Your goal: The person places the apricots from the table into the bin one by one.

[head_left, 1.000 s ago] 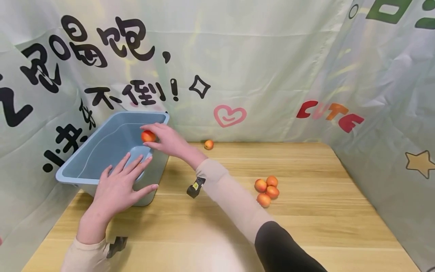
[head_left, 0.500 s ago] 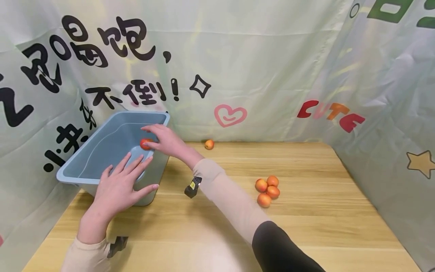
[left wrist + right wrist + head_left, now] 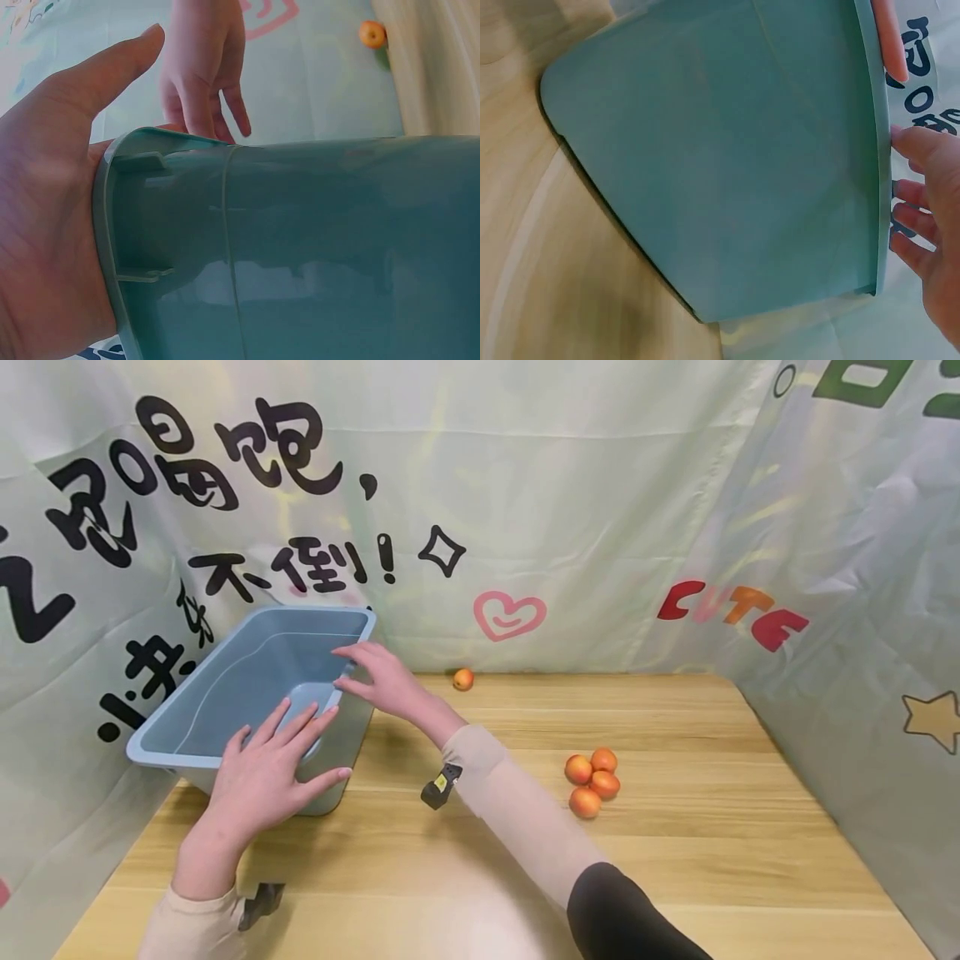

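A deep blue plastic tub (image 3: 247, 685) stands on the left of the table. My left hand (image 3: 262, 772) rests over its near rim, fingers straight and spread, thumb out to the side. In the left wrist view the palm lies along the rim. My right hand (image 3: 386, 681) is above the tub's right rim with its fingers parted and nothing between them. The right wrist view shows those fingers (image 3: 915, 225) just beyond the rim, outside the tub wall (image 3: 727, 165). No fruit shows in the visible part of the tub; my left hand hides some of the inside.
Several small orange-red fruits (image 3: 592, 783), apricot-like, lie in a cluster right of my right forearm on the wooden table (image 3: 675, 860). A single similar fruit (image 3: 463, 679) lies at the back edge. Printed cloth (image 3: 585, 527) walls the table at the back and sides.
My right hand let go of an orange-red fruit, which dropped into the tub and out of sight. That hand then drew back slightly to the right. My left hand stayed in place.
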The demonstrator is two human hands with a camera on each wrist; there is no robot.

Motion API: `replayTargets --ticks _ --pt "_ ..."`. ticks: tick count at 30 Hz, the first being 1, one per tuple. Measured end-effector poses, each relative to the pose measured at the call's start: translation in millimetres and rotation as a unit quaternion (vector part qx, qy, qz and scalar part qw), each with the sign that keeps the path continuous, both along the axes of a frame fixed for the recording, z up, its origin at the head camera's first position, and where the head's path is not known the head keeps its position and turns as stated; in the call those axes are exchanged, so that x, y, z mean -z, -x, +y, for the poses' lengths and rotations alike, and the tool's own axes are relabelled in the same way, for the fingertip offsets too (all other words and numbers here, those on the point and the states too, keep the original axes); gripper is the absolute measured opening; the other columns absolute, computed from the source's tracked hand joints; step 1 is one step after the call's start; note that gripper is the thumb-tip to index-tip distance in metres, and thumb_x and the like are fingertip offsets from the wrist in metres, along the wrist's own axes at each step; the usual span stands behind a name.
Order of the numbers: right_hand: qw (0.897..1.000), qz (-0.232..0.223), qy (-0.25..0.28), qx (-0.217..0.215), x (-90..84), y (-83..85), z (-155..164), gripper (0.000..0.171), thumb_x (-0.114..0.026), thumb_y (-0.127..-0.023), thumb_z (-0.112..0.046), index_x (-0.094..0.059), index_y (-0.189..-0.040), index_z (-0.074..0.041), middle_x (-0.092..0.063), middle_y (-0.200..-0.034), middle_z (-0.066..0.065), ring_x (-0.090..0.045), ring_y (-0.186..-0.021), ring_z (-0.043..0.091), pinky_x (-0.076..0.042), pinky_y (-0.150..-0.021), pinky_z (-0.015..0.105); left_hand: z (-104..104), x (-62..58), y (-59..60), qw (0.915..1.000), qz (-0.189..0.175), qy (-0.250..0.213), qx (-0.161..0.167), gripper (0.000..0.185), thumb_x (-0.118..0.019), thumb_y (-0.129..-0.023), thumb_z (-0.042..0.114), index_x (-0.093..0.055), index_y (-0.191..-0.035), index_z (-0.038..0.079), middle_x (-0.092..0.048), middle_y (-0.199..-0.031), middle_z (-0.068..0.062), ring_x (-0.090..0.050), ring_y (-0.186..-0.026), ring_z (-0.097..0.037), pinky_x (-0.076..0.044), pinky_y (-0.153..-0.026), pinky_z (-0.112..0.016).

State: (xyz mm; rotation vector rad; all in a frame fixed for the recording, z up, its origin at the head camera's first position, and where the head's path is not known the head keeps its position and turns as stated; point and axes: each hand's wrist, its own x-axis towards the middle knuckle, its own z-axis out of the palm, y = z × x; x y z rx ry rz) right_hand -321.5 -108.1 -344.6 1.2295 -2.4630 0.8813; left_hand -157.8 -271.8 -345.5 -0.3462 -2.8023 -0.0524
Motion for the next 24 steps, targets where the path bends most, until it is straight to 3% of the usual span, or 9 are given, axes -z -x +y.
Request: replayTargets --ticks 11,24 --pt "0.998 0.024 0.066 -0.002 15.2 -13.3 24 0.045 -0.069 -0.091 -0.028 -0.06 -0.131 -0.009 -0.062 -0.132 0.007 -0.055 -0.126 0.019 -0.039 -0.112 0.028 -1 2.4 -1.2 1.0 -0.001 -0.006 -0.005 0.083 -0.06 -0.081 0.071 -0.034 -0.151 0.035 -0.047 -0.151 -0.007 -0.03 -0.146 -0.034 -0.027 -0.102 -0.071" --pt "0.998 0.036 0.034 0.034 31.7 -32.5 58 0.044 -0.069 -0.091 -0.029 -0.061 -0.13 -0.01 -0.062 -0.129 0.006 -0.054 -0.125 0.021 -0.041 -0.111 0.034 0 1.4 -1.4 1.0 0.0 -0.005 -0.006 0.081 -0.062 -0.081 0.068 -0.036 -0.15 0.035 -0.047 -0.151 -0.006 -0.03 -0.146 -0.034 -0.028 -0.102 -0.07"
